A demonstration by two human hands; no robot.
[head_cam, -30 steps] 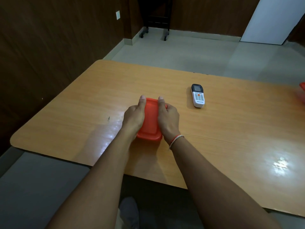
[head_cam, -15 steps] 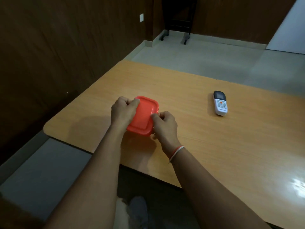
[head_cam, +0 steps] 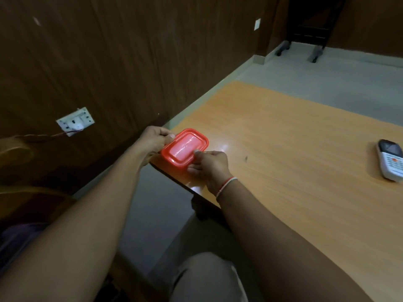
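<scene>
The red lidded container [head_cam: 185, 148] sits over the wooden table's [head_cam: 305, 171] corner. The left hand [head_cam: 154, 138] pinches its rim at 10 o'clock, and the right hand [head_cam: 209, 168] pinches the rim at 4 o'clock. A white remote control [head_cam: 390, 160] lies well apart at 3 o'clock.

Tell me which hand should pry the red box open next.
Right, probably. The right hand pinches the near rim of the red box, thumb on top, fingers beneath, placed to pry. The left hand grips the opposite end and can steady it.
</scene>
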